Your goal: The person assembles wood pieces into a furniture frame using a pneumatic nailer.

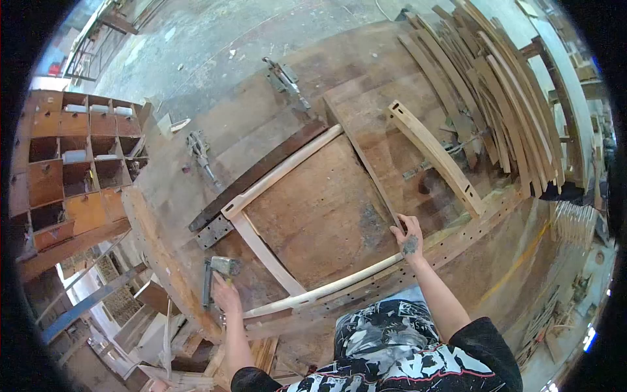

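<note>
My left hand (226, 295) is at the table's lower left edge, closed on a hammer with a grey head (225, 265); a dark metal bar (208, 284) lies beside its fingers. My right hand (409, 240) pinches the near end of a long thin wooden strip (366, 166), which slants away across the table. Left of this strip lies a wooden frame with a pale upper rail (287, 166), a left crosspiece (264, 251) and a curved near rail (353, 277). A dark curved board (261, 170) lies along the upper rail.
Two metal clamps (204, 159) (287, 81) are fixed beyond the dark board. To the right lies a curved slotted piece (436, 157), with stacked curved strips (503, 98) farther right. A wooden pigeonhole cabinet (77, 157) stands left. A perforated rail (457, 242) follows the near edge.
</note>
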### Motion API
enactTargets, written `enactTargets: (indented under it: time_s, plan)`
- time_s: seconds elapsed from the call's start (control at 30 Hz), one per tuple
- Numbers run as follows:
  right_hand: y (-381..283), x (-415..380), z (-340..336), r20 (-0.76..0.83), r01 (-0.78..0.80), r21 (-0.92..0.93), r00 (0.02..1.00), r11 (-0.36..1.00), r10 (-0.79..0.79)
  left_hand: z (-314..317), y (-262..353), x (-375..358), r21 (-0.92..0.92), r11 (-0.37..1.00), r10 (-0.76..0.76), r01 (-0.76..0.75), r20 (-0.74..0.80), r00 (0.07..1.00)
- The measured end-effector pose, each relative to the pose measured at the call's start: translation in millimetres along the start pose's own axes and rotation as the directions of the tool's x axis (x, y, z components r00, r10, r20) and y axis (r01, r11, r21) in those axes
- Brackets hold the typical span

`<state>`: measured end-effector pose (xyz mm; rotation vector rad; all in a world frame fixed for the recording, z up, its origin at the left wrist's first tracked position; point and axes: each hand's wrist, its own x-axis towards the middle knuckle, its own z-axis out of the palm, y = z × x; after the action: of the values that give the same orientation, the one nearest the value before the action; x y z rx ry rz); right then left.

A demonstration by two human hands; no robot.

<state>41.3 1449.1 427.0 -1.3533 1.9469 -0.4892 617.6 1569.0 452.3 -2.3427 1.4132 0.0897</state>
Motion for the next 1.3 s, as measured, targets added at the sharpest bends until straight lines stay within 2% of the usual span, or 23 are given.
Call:
enactTargets:
  time_s: [0.07,0.17,0.27,0.33,0.37,0.4,0.43,0.47,0.5,0.57,0.63,0.67,0.7,0.77,0.83,0.87,0.93,0.97,1.0,1.07,1.2,1.23,1.3]
  plan:
    - [-11,0,1,-0.008,-0.038,-0.018,0.999,0.999,0.038,-6,12,-8,-0.051,0.996,-0.061,0.066,0.092,0.994]
    - [-10,-1,4,-0.017,-0.036,-0.030,0.999,0.999,0.036,-3,12,-10,-0.180,0.981,-0.052,0.069,0.100,0.994]
    - [-13,-2,4,-0.043,0.002,-0.089,0.999,0.996,-0.006,-24,6,19,-0.142,0.987,-0.030,0.078,0.310,0.950]
    - [-17,-1,2,-0.033,-0.003,-0.107,0.999,0.994,0.000,-59,8,72,-0.279,0.960,0.039,-0.004,0.120,0.992]
    - [-17,0,3,-0.030,-0.004,-0.104,1.000,0.995,0.001,-70,22,106,-0.650,0.759,-0.047,-0.050,-0.131,0.990]
    - [-15,-1,5,-0.031,-0.007,-0.100,1.000,0.995,0.004,-89,41,145,-0.934,0.315,-0.160,0.169,0.123,0.979]
    - [-14,0,5,-0.036,-0.008,-0.097,0.999,0.995,0.005,-108,58,183,-0.937,0.253,-0.227,0.239,0.183,0.957]
    - [-13,1,4,-0.024,-0.036,-0.081,0.999,0.996,0.034,-89,68,232,-0.987,0.072,-0.227,0.146,0.126,0.966]
    - [-14,0,5,-0.013,-0.066,-0.064,0.998,0.996,0.065,-95,91,276,-0.961,-0.076,-0.259,0.267,0.278,0.925]
    - [-13,-1,3,-0.011,-0.072,-0.067,0.997,0.995,0.071,-135,119,335,-0.736,-0.432,0.017,0.521,0.571,0.821]
    - [-13,-1,4,-0.031,-0.033,-0.101,0.999,0.994,0.030,-166,109,375,-0.923,-0.293,-0.031,0.248,0.269,0.963]
    - [-13,-2,5,-0.038,-0.041,-0.063,0.999,0.997,0.039,-197,114,363,-0.927,-0.369,-0.142,0.069,0.129,0.981]
    - [-12,-5,7,-0.043,-0.060,-0.058,0.997,0.997,0.058,-235,121,344,-0.905,-0.409,-0.257,-0.115,-0.006,0.966]
    - [-8,-4,9,-0.056,-0.092,-0.046,0.994,0.995,0.089,-271,129,284,-0.944,-0.104,-0.423,-0.312,-0.242,0.873]
    - [-8,-6,12,-0.077,-0.086,-0.026,0.994,0.996,0.084,-198,106,259,-0.956,0.161,-0.449,-0.245,-0.292,0.844]
    - [-7,-7,14,-0.094,-0.062,-0.037,0.994,0.997,0.059,-175,120,221,-0.966,0.092,-0.436,-0.243,-0.258,0.862]
    - [-7,-9,17,-0.131,-0.025,-0.053,0.991,0.998,0.018,-107,128,145,-0.950,0.309,-0.390,-0.043,-0.168,0.905]
    - [-8,-10,19,-0.151,-0.010,-0.057,0.988,0.998,0.002,-85,132,100,-0.908,0.410,-0.309,0.082,-0.054,0.950]
    - [-9,-9,21,-0.171,0.007,-0.065,0.985,0.998,-0.018,-72,142,59,-0.813,0.536,-0.325,0.226,0.048,0.944]
    - [-8,-10,26,-0.220,0.040,-0.094,0.974,0.995,-0.059,-25,148,-2,-0.748,0.591,-0.265,0.302,0.173,0.949]
    - [-7,-13,31,-0.294,0.098,-0.117,0.947,0.988,-0.129,5,169,-36,-0.741,0.584,-0.354,0.332,0.136,0.925]
    - [-12,-13,30,-0.317,0.108,-0.116,0.938,0.987,-0.139,2,169,-31,-0.743,0.565,-0.345,0.359,0.182,0.921]
    - [-20,-20,26,-0.269,0.000,-0.073,0.963,0.997,-0.019,-5,162,-23,-0.740,0.531,-0.320,0.413,0.276,0.906]
